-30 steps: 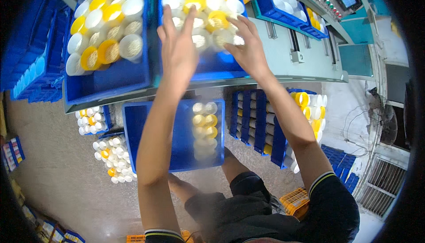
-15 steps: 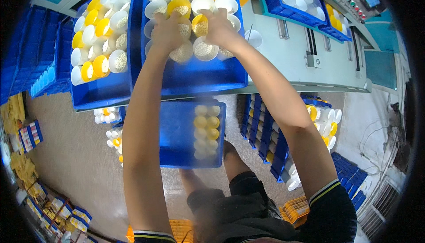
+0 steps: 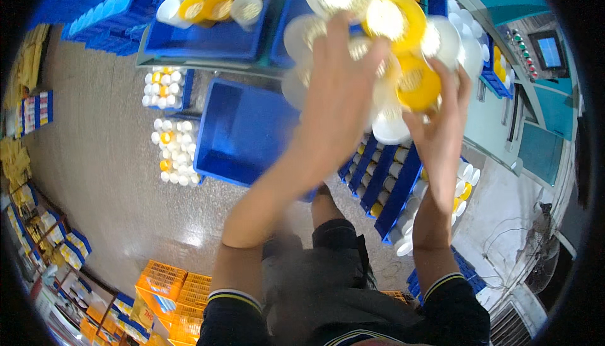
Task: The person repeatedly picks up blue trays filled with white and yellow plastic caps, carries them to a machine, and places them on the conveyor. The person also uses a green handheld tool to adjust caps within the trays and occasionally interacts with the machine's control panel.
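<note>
A cluster of white and yellow plastic cups [image 3: 419, 82], with pale pellets showing in several, is lifted close to the camera. My left hand [image 3: 340, 87] presses against the cluster's left and near side, fingers spread over the cups. On the right side my right hand [image 3: 444, 119] clasps it, fingertips curled against a yellow cup and a white one. The cups are squeezed between both hands and tilt at differing angles; motion blurs some of them. Below lies a blue tray [image 3: 236, 125]; its visible left part is bare, and my left forearm and the cups hide its right side.
Another blue tray [image 3: 195, 42] on the bench holds pellet-filled cups. Stacked trays of cups [image 3: 384, 185] stand on the floor at right, with more cup trays [image 3: 176, 150] at left. Orange crates [image 3: 167, 286] sit at lower left. A control panel [image 3: 548, 53] is at upper right.
Both hands have lifted a cluster of cups off the bench tray and brought it nearer and to the right. The view has shifted, so the bench now appears higher.
</note>
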`<state>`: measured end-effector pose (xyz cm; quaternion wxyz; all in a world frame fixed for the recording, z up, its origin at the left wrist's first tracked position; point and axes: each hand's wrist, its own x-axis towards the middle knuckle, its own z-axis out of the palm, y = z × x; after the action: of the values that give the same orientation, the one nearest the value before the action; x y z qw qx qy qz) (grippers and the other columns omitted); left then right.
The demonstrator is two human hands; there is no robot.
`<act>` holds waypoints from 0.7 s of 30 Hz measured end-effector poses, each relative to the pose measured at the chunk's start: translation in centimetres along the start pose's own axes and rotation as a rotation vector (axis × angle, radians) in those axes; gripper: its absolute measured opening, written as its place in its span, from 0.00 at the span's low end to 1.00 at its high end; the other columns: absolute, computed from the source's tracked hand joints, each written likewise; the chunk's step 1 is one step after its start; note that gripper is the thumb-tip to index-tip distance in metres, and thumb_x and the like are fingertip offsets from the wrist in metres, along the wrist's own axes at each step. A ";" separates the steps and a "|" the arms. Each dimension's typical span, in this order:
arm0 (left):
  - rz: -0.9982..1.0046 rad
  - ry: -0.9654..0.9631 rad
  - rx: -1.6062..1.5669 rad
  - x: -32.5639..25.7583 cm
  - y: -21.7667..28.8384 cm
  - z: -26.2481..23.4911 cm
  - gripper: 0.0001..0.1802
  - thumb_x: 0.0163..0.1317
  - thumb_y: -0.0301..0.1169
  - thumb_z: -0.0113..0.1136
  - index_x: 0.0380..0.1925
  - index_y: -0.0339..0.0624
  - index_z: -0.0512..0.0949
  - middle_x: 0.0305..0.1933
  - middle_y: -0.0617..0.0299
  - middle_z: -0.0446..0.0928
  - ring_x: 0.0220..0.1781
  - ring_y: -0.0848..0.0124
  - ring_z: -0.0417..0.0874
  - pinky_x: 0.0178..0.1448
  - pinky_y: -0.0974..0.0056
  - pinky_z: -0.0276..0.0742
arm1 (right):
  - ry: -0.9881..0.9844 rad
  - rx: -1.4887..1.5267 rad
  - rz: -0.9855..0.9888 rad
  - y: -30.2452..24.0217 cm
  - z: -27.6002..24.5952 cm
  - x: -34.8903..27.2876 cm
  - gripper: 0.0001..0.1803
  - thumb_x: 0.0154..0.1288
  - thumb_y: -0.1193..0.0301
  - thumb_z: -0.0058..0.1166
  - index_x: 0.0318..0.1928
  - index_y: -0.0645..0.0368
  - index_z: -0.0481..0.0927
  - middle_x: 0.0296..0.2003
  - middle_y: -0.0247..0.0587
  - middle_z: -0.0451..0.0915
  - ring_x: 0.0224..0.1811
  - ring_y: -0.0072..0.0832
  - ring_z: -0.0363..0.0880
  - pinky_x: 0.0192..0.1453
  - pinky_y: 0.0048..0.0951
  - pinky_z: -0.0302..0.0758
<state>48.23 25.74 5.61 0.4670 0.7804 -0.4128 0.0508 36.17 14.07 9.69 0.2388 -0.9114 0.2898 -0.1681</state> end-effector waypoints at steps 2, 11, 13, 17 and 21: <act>-0.120 -0.084 -0.132 -4.1 1.3 -3.3 0.23 0.52 0.20 0.60 0.51 0.44 0.75 0.64 0.41 0.62 0.59 0.42 0.67 0.60 0.49 0.70 | -0.039 -0.042 0.126 -2.8 -0.1 -4.7 0.45 0.42 0.87 0.66 0.64 0.51 0.69 0.69 0.56 0.52 0.68 0.50 0.66 0.56 0.41 0.83; -0.400 -0.507 0.094 -22.9 -14.5 -6.8 0.30 0.47 0.12 0.54 0.53 0.45 0.78 0.66 0.43 0.63 0.64 0.40 0.67 0.67 0.48 0.68 | -0.380 0.118 0.349 -1.5 26.1 -20.4 0.43 0.40 0.77 0.71 0.62 0.52 0.70 0.64 0.63 0.61 0.70 0.59 0.56 0.74 0.54 0.53; -0.509 -0.539 0.119 -27.3 -20.0 -5.4 0.32 0.46 0.10 0.51 0.54 0.46 0.77 0.66 0.43 0.63 0.63 0.39 0.67 0.66 0.47 0.69 | -0.358 0.263 0.315 -0.2 33.5 -23.6 0.43 0.38 0.76 0.73 0.61 0.52 0.71 0.61 0.60 0.63 0.66 0.57 0.59 0.73 0.55 0.52; -0.560 -0.647 0.177 -35.2 -29.2 -2.6 0.35 0.45 0.09 0.51 0.56 0.48 0.75 0.66 0.44 0.61 0.64 0.39 0.66 0.66 0.46 0.69 | -0.442 0.276 0.369 2.4 45.1 -28.9 0.44 0.39 0.77 0.72 0.62 0.53 0.69 0.61 0.57 0.63 0.65 0.55 0.60 0.71 0.52 0.56; -0.538 -0.732 0.190 -39.7 -34.4 0.2 0.38 0.45 0.09 0.52 0.59 0.51 0.72 0.67 0.44 0.58 0.65 0.39 0.64 0.67 0.45 0.69 | -0.434 0.104 0.367 4.9 51.5 -32.3 0.45 0.43 0.80 0.69 0.65 0.54 0.65 0.66 0.58 0.58 0.69 0.55 0.57 0.72 0.47 0.57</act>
<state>46.05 56.93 -36.57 0.2135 0.8657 -0.3269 -0.3132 31.88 47.64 -41.05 0.3680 -0.8450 0.3829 0.0622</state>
